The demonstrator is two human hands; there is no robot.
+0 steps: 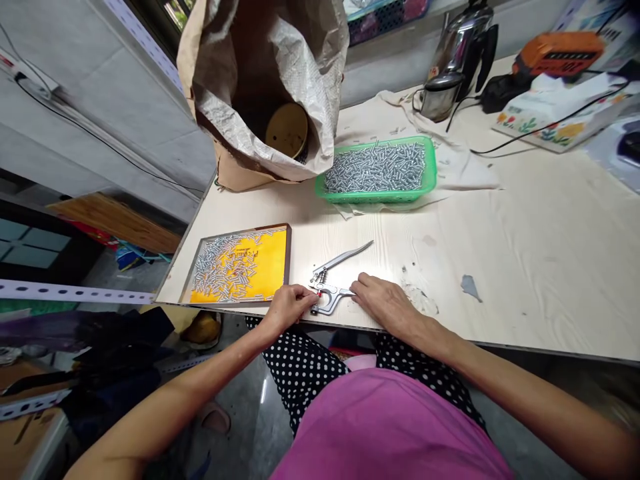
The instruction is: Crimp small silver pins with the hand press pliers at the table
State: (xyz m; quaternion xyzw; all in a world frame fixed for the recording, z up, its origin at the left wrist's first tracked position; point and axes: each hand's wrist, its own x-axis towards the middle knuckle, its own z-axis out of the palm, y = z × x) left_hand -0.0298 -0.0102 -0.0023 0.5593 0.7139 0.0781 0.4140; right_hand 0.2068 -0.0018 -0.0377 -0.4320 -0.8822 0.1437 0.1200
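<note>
Pinching fingertips together at the red-marked head of the metal hand press point(334, 285), left hand point(286, 308) bends in at the wrist | right hand point(383, 301) lies flat, fingers together, on its lower handle at the pale wood-grain table's point(525, 253) near edge | yellow tray point(273, 267) of small silver pins point(220, 270) just left | green basket point(376, 196) beyond | woven sack point(305, 67) behind

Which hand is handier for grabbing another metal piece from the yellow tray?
Probably the left hand: it lies right beside the tray, fingertips at the head of the tool. The right hand rests on the far side of it, away from the tray.
</note>
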